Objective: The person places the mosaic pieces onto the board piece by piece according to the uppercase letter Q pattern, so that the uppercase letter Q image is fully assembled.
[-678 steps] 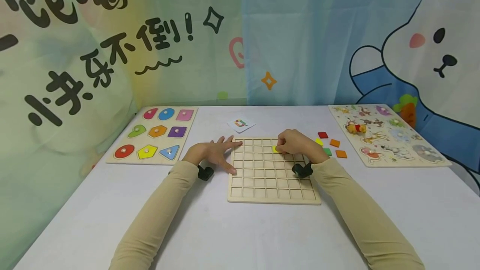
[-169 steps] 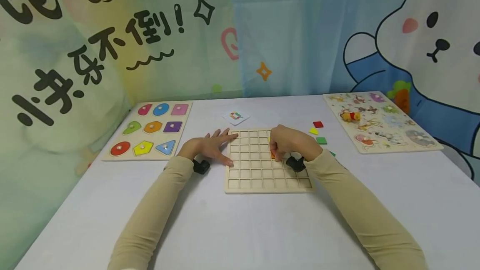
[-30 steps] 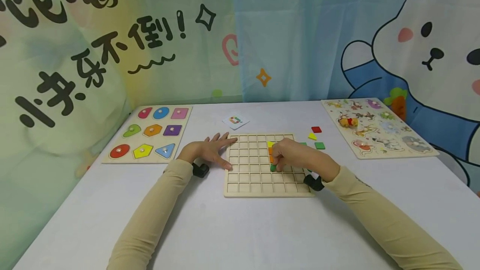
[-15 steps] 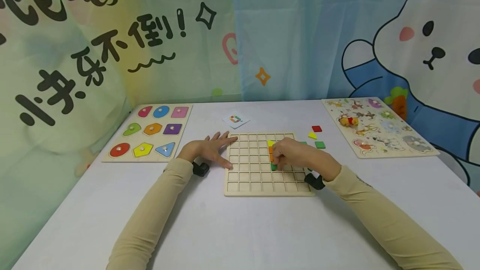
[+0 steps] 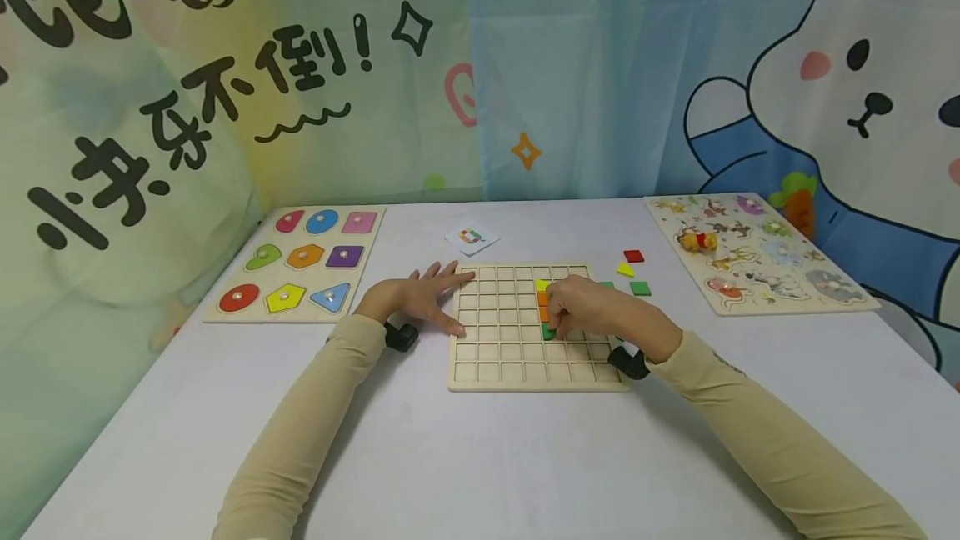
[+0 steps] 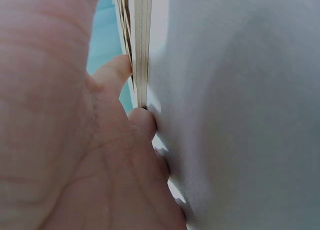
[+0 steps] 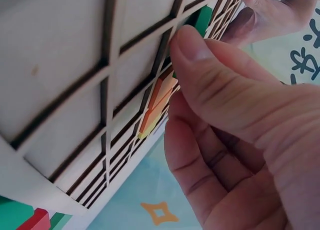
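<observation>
A wooden grid board (image 5: 495, 373) lies on the table in front of me. Spread fingers of my left hand (image 5: 420, 300) touch its left edge; in the left wrist view, fingertips sit at the board's side (image 6: 142, 50). My right hand (image 5: 592, 307) is over the grid, thumb and finger pinching a green tile (image 5: 548, 332). In the right wrist view this green tile (image 7: 203, 20) stands tilted at a cell, partly hidden by the thumb. Directly behind it in the same column sit orange tiles (image 5: 542, 307) and a yellow tile (image 5: 542, 284), partly covered by my right hand.
Right of the board lie a red tile (image 5: 633, 256), a yellow triangle (image 5: 625, 270) and a green tile (image 5: 640, 288). A picture card (image 5: 471, 240) lies behind the board. A shape puzzle (image 5: 360, 273) stands left, an animal puzzle (image 5: 750, 302) right.
Since the oldest frame, the orange tiles have gone from the table into the grid below the yellow one. Over the last second the right hand stays at the green tile, nearly still.
</observation>
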{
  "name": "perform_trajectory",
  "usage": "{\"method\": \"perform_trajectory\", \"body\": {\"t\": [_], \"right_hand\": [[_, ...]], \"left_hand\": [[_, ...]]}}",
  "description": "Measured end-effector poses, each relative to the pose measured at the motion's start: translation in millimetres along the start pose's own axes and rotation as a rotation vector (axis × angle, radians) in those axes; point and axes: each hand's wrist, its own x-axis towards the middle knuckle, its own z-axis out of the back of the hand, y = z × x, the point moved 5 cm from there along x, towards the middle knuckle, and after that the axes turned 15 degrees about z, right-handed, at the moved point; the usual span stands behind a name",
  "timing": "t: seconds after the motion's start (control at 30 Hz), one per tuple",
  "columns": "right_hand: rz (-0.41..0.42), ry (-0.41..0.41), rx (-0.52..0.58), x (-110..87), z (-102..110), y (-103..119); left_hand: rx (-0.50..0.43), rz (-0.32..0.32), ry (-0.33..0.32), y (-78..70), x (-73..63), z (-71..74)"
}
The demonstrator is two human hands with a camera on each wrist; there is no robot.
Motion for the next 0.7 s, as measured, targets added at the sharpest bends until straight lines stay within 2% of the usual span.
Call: {"method": "perform_trajectory", "body": {"t": [0.7], "right_hand": [[-0.019, 0.057, -0.098, -1.2, 2.4, 7.6]], "left_hand": [[-0.003, -0.002, 0.000, 0.5, 0.9, -0.4]]}}
